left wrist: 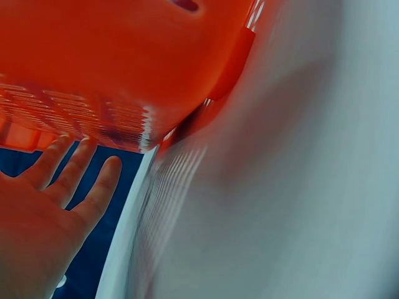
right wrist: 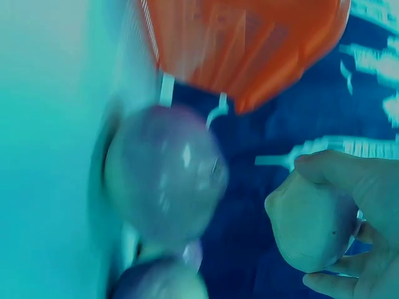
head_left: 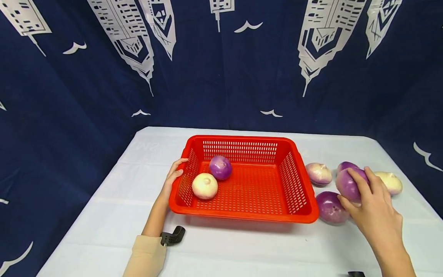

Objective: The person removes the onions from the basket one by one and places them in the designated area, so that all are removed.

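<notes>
A red plastic basket (head_left: 242, 215) with slotted walls stands on the table, holding a purple turnip (head_left: 220, 167) and a whitish turnip (head_left: 205, 186). At its left side is my left hand (head_left: 171, 179), the fingertips right at the rim. The left wrist view shows fingers (left wrist: 93, 193) stretched out straight along the basket's outer wall. My right hand (head_left: 375, 204) grips a purple-and-white turnip (head_left: 350, 185) between thumb and fingers, over the group on the right. In the right wrist view this turnip (right wrist: 312, 224) appears held up, its pointed end showing.
Right of the basket lie a large purple turnip (head_left: 331, 208), a pale pink one (head_left: 318, 174), a cream one (head_left: 390, 182) and a partly hidden purple one (head_left: 346, 166). A white cloth covers the table (head_left: 242, 250). Behind hangs a navy curtain (head_left: 221, 84) with white prints.
</notes>
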Demonstrator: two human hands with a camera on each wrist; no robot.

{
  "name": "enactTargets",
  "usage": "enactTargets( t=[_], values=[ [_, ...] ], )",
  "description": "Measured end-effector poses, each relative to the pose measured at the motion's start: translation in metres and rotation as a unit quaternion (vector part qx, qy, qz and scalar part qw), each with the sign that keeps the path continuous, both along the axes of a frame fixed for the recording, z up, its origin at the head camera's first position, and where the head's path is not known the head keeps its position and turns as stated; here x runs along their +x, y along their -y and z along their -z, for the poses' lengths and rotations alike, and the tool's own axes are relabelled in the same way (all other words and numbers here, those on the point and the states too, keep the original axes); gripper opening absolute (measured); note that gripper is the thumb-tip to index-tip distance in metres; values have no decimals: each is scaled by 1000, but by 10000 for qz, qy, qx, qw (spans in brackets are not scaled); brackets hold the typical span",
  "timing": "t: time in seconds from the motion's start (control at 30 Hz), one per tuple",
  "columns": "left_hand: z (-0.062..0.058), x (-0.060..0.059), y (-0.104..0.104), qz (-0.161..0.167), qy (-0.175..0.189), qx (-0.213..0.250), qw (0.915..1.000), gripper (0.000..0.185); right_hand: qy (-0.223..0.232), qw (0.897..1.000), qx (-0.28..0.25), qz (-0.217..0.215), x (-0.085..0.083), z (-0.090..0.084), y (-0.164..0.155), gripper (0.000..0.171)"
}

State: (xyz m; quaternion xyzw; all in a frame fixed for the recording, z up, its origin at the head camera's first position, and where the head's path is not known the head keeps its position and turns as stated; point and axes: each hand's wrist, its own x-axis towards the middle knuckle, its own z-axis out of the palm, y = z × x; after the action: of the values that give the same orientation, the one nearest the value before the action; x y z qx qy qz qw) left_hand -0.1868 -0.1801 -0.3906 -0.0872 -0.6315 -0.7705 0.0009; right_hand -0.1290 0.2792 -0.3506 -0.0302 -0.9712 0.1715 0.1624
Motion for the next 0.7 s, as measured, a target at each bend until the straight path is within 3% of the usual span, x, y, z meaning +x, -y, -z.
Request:
enactTargets(
  t=[0.2, 0.3, 0.47, 0.7],
  values=[
    [0, 0, 0, 31, -16, 58, 10000, 38, 189, 9962, -403, 754, 3, 9, -37, 80],
    [0, 0, 0, 34, -30, 63, 10000, 38, -2, 9940, -515, 968, 4, 17, -57, 77],
    [0, 1, 0, 57, -28, 44, 10000, 39, -459, 9894, -884, 1060, 3, 34, -85, 72],
    [1, 0, 0, 52, -43, 85, 9999, 38, -433, 9879, -1066, 1040, -1, 52, -105, 71]
  ],
)
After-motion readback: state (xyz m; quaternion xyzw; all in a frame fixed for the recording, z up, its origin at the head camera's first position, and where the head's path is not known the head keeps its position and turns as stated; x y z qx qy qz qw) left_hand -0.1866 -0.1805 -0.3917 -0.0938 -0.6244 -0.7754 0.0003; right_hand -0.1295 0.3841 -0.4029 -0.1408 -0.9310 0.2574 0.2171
